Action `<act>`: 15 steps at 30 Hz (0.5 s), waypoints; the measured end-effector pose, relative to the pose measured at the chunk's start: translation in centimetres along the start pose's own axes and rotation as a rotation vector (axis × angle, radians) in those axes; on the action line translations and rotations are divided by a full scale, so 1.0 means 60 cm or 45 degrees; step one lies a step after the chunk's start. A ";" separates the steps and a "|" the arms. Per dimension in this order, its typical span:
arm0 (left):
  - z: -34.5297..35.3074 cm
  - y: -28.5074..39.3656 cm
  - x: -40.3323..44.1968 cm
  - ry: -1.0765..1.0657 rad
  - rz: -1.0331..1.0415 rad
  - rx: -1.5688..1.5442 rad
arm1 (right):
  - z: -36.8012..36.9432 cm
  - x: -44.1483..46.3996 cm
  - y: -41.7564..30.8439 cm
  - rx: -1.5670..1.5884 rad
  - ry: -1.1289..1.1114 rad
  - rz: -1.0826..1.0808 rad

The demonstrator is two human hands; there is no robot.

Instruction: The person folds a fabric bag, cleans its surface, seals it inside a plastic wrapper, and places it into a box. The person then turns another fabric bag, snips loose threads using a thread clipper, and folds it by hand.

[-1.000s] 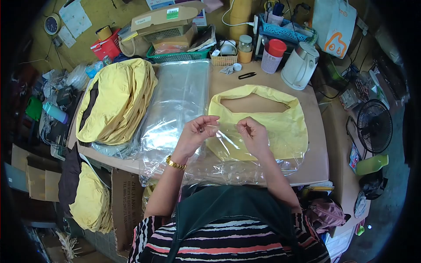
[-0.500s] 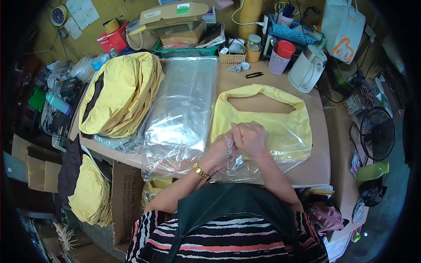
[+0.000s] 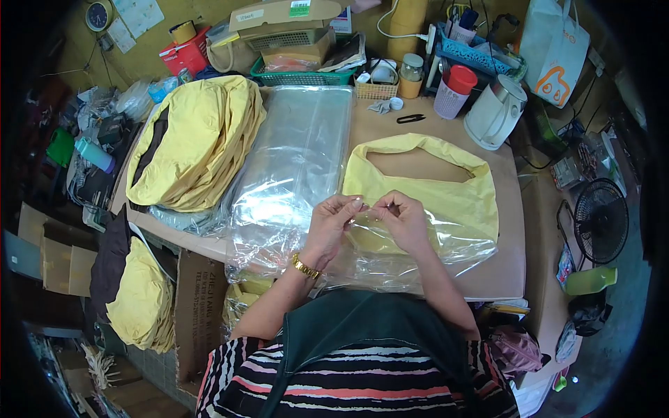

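Note:
A yellow fabric bag (image 3: 481,187) with a wide handle opening lies flat on the table before me. Clear plastic (image 3: 446,254) covers its lower part and spreads toward my body. Above the yellow cloth, my left hand (image 3: 330,226), with a gold watch at the wrist, pinches the plastic's edge between thumb and fingers. Close beside it, my right hand (image 3: 404,221) pinches the same plastic, fingers curled. The fingertips of both hands nearly meet. To the left lies a stack of clear plastic bags (image 3: 300,132), and beyond that a pile of yellow fabric bags (image 3: 198,139).
Small black thread snips (image 3: 411,118) lie behind the yellow bag. A white electric kettle (image 3: 496,115), a red cup (image 3: 461,79) and a green basket (image 3: 300,78) line the back. More yellow cloth (image 3: 143,299) hangs lower left; a black fan (image 3: 601,219) stands right.
My hands were bunched together on gathered plastic. Now they are slightly apart, pinching its edge with the fingertips, and the film is less crumpled. The view has shifted a little.

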State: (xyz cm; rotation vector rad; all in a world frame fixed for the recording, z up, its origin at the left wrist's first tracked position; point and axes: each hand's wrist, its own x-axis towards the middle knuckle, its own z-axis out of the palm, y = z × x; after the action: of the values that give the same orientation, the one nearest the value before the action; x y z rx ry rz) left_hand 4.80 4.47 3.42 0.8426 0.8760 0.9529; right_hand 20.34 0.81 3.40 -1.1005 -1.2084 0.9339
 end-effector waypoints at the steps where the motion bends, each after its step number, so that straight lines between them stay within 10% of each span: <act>1: -0.009 -0.010 0.005 0.002 -0.001 0.001 | -0.004 -0.002 -0.003 -0.119 -0.006 0.065; 5: -0.027 -0.024 0.011 -0.086 0.149 0.017 | -0.015 -0.007 -0.025 -0.640 -0.142 0.170; 15: -0.029 0.001 0.006 -0.012 0.294 0.311 | -0.017 -0.011 -0.011 -0.527 0.092 -0.091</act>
State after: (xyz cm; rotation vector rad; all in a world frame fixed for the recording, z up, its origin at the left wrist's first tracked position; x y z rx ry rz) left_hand 3.37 5.18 2.70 1.1764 0.9120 1.0536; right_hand 21.23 -0.09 3.89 -1.3923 -1.4084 0.5959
